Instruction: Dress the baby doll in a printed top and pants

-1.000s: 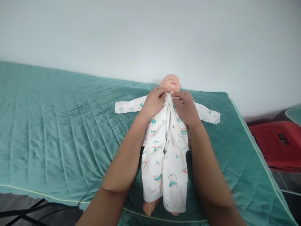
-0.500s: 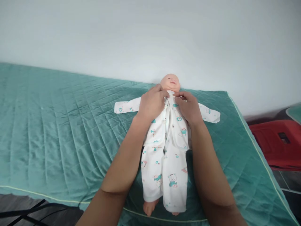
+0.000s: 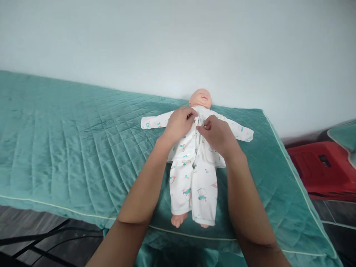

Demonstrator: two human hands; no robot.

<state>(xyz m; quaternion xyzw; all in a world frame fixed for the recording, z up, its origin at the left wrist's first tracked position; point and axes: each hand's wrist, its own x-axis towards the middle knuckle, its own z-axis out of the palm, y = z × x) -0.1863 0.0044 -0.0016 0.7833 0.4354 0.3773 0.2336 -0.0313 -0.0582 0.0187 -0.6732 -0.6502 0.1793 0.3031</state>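
A baby doll (image 3: 200, 98) lies on its back, its head toward the wall and its feet toward me. It wears a white patterned jacket (image 3: 185, 145) and matching trousers (image 3: 204, 189). The sleeves are spread out to both sides, and the front gapes below the chest. My left hand (image 3: 182, 121) pinches one front edge of the jacket near the upper chest. On the opposite edge, slightly lower, my right hand (image 3: 217, 134) has thumb and finger closed on the cloth. Small fasteners show along the opening between the hands.
A green quilted cover (image 3: 83, 148) spreads under the doll, against a pale wall (image 3: 139, 44). To the right stands a red plastic seat (image 3: 319, 165) on dark floor. Black metal bars (image 3: 50, 233) show at the lower left.
Both hands have moved down from the collar to the upper chest, the right one more. The jacket's neck now shows uncovered by my fingers. The view has shifted slightly.
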